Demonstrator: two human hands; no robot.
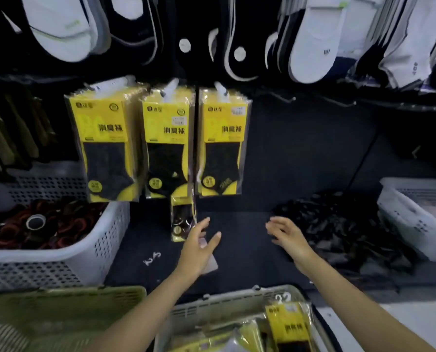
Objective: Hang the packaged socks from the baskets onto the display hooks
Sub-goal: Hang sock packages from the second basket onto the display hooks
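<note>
So, the person's left hand (199,246) is loose, fingers spread and holding nothing, reaching over the dark shelf (239,252). Its fingertips are right beside a small yellow-and-black packet of socks (182,219) that sits just under the middle hanging pack. It's blurry, so I can't tell if they actually touch. The right hand (286,236) hovers nearby over the same shelf, also relaxed and empty.

Three yellow plastic-wrapped packs of dark socks (167,143) already hang side by side on the back wall, and a thin dark display hook (286,98) sticks out to their right. Closest to the person, a grey slotted plastic basket (237,297) has more of these yellow packs (289,326) in it, with an olive-green basket (59,308) next to it on the left.

Other stuff: a white perforated basket (107,240) of dark red and black items on the left (no clue what they are), a heap of black fabric pieces (338,224), another white basket (402,214) far right, and white socks (59,26) hanging up top.
</note>
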